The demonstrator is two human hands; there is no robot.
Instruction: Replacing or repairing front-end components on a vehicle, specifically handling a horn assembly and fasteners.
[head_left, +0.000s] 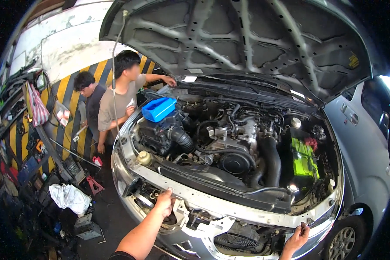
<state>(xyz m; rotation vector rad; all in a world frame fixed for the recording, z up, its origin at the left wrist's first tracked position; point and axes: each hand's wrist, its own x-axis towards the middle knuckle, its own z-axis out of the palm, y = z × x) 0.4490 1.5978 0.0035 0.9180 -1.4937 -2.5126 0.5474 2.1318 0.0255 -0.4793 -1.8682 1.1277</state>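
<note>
Below me is the open engine bay of a silver car, with the engine (234, 147) in its middle. My left hand (164, 203) is closed on the pale radiator support panel (203, 193) at the front edge, left of centre. Its thumb lies on top, and the other fingers are partly hidden beneath. Near the panel's right end, beside the headlight, my right hand (297, 237) has its fingers drawn together. A small dark bit shows at its fingertips, too small to name. The grille opening (240, 238) between the hands lies uncovered.
The raised hood (247, 39) hangs over the bay. A blue plastic container (159, 109) sits on the left, a bright green battery (304, 158) on the right. Two people (123, 93) (89, 97) stand at the left fender. Cluttered shelves and a white bag (69, 198) lie further left.
</note>
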